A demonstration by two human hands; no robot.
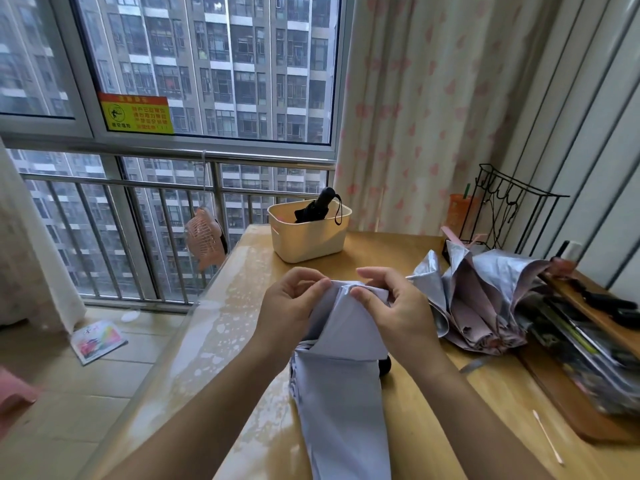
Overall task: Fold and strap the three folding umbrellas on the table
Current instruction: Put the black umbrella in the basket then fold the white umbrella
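Both hands are pleating the lavender umbrella (341, 393).
Left fingers (313, 289) and right fingers (362, 294) are pinching its far canopy edge; its long axis is running twelve to six.

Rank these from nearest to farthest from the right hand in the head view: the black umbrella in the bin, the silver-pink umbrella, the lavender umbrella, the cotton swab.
From the right hand:
1. Lavender umbrella, pinched in its fingers.
2. Silver-pink umbrella, unfolded just to the right.
3. Cotton swab, near right edge, and black umbrella, in the cream bin at the far side: too close to call.
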